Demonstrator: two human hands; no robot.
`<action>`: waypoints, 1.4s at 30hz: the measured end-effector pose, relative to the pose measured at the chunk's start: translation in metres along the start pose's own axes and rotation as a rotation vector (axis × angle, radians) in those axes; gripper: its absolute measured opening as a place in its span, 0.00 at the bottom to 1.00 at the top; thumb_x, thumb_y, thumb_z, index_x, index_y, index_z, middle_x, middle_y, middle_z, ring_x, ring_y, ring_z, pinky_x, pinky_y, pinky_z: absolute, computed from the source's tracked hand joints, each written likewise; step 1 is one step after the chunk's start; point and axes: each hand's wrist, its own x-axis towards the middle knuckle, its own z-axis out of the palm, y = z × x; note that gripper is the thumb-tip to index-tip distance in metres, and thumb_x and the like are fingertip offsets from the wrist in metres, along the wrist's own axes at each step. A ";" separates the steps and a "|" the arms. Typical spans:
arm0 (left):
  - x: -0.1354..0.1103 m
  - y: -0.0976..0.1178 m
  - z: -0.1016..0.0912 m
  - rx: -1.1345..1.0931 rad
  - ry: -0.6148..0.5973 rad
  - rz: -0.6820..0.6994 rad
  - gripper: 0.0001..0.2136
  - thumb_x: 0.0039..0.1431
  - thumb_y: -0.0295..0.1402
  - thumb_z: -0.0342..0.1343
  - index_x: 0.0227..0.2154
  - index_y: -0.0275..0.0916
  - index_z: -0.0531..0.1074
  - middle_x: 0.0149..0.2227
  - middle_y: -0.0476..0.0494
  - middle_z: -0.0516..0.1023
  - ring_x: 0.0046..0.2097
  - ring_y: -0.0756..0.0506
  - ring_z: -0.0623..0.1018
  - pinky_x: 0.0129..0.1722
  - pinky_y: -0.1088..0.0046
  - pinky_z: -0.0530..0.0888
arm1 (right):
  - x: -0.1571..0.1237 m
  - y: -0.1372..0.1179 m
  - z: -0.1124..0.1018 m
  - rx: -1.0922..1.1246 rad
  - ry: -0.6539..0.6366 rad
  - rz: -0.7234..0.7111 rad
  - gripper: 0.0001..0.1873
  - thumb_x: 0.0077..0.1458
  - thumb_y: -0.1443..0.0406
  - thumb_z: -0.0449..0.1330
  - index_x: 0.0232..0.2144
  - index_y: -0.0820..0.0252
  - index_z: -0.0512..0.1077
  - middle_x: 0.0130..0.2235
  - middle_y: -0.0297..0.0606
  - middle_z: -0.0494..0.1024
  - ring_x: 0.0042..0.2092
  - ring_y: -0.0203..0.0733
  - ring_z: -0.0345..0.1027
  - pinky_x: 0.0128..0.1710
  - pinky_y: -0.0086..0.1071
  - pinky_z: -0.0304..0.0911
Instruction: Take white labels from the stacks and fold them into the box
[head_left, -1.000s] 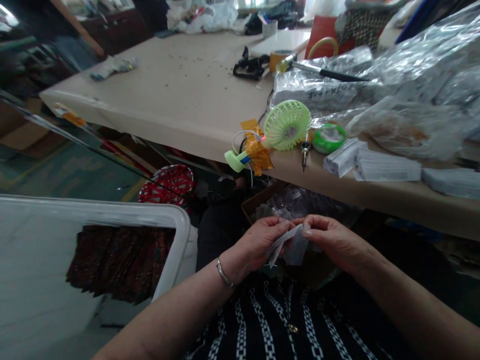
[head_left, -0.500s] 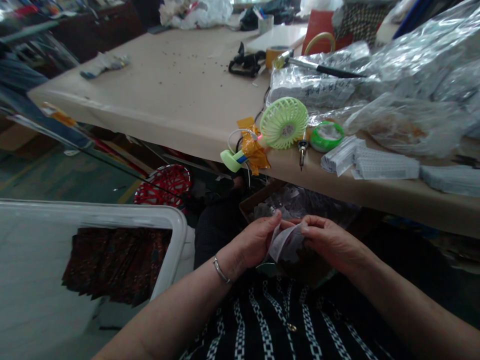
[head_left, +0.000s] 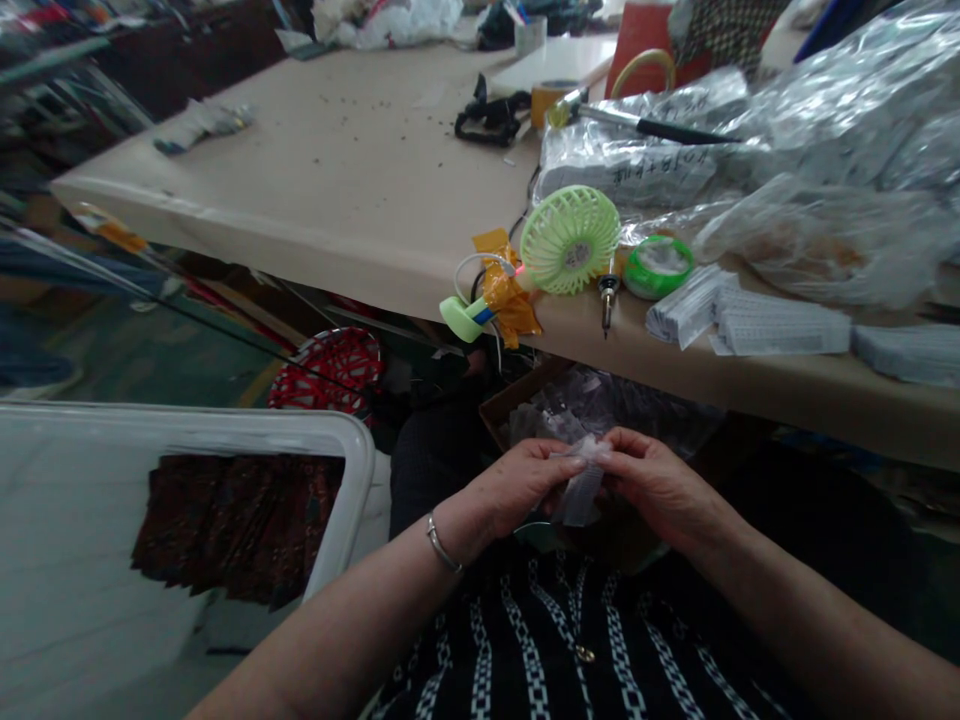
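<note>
A thin, whitish, see-through strip (head_left: 583,497) hangs between my hands above my lap, its top crumpled. It may bear faint print, but blur keeps me from being sure. My left hand (head_left: 529,485) pinches it from one side, and a bangle circles that wrist. From the other side my right hand (head_left: 645,480) grips the crumpled top between thumb and fingers. Just beyond the hands, below the table edge, is a box (head_left: 499,412) with clear plastic scraps (head_left: 592,395).
On the table stand a green fan (head_left: 570,240), a pointed metal-tipped tool (head_left: 607,300), a green round container (head_left: 658,268) and stacks of printed white slips (head_left: 784,320). A white bin (head_left: 352,440) with dark folded pieces (head_left: 232,525) is at left, near a red stool (head_left: 330,365).
The strip was spread open and raised at an angle; now its top is bunched and it hangs down. My hands have come closer together. A leg at far left has shifted.
</note>
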 end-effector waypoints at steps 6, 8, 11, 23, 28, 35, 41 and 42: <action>0.001 -0.004 0.005 -0.074 0.039 -0.045 0.18 0.48 0.45 0.61 0.29 0.30 0.77 0.23 0.44 0.75 0.20 0.55 0.66 0.20 0.78 0.60 | 0.001 0.008 0.000 0.041 0.034 -0.051 0.16 0.38 0.61 0.70 0.31 0.55 0.69 0.27 0.28 0.74 0.25 0.32 0.65 0.27 0.28 0.60; 0.002 -0.006 0.007 -0.108 0.055 -0.028 0.18 0.47 0.45 0.62 0.28 0.30 0.76 0.23 0.45 0.74 0.20 0.55 0.66 0.20 0.78 0.59 | 0.001 0.012 -0.001 0.021 0.049 -0.062 0.17 0.39 0.61 0.70 0.32 0.56 0.71 0.30 0.30 0.75 0.28 0.33 0.67 0.30 0.29 0.62; 0.004 -0.010 0.008 -0.116 0.044 0.012 0.18 0.48 0.46 0.61 0.26 0.31 0.75 0.21 0.48 0.72 0.19 0.55 0.64 0.19 0.78 0.58 | 0.002 0.015 -0.002 -0.024 0.059 -0.069 0.15 0.39 0.58 0.70 0.27 0.58 0.70 0.25 0.30 0.73 0.27 0.35 0.66 0.30 0.31 0.61; 0.007 -0.014 -0.001 -0.052 0.128 0.057 0.18 0.47 0.46 0.61 0.23 0.33 0.70 0.21 0.50 0.68 0.21 0.56 0.62 0.19 0.78 0.54 | 0.003 0.013 -0.004 0.053 0.025 0.009 0.13 0.39 0.59 0.70 0.26 0.60 0.72 0.23 0.30 0.74 0.27 0.35 0.68 0.31 0.30 0.63; 0.009 -0.014 -0.004 0.062 0.168 0.046 0.17 0.47 0.45 0.61 0.24 0.33 0.72 0.22 0.49 0.70 0.22 0.55 0.65 0.21 0.78 0.56 | 0.004 0.014 -0.008 0.045 0.013 0.047 0.12 0.39 0.61 0.70 0.27 0.61 0.74 0.25 0.33 0.77 0.27 0.35 0.70 0.30 0.29 0.65; 0.010 -0.018 -0.010 0.026 0.184 0.026 0.15 0.45 0.43 0.63 0.25 0.34 0.73 0.24 0.48 0.74 0.25 0.53 0.69 0.23 0.78 0.59 | 0.005 0.015 -0.012 0.083 0.000 0.105 0.10 0.43 0.63 0.68 0.29 0.61 0.74 0.27 0.36 0.79 0.27 0.36 0.72 0.30 0.29 0.66; 0.015 -0.031 -0.003 -0.052 0.273 0.059 0.14 0.44 0.42 0.64 0.24 0.33 0.73 0.22 0.49 0.73 0.23 0.53 0.69 0.24 0.78 0.62 | 0.005 0.027 -0.003 0.207 0.121 0.107 0.13 0.38 0.63 0.70 0.29 0.60 0.74 0.26 0.34 0.78 0.26 0.35 0.71 0.28 0.29 0.65; 0.015 -0.034 0.000 -0.076 0.301 0.060 0.14 0.44 0.42 0.64 0.24 0.33 0.74 0.22 0.49 0.73 0.23 0.53 0.69 0.24 0.77 0.64 | 0.006 0.030 -0.002 0.216 0.147 0.085 0.13 0.38 0.62 0.70 0.29 0.60 0.74 0.26 0.33 0.78 0.26 0.35 0.70 0.28 0.29 0.65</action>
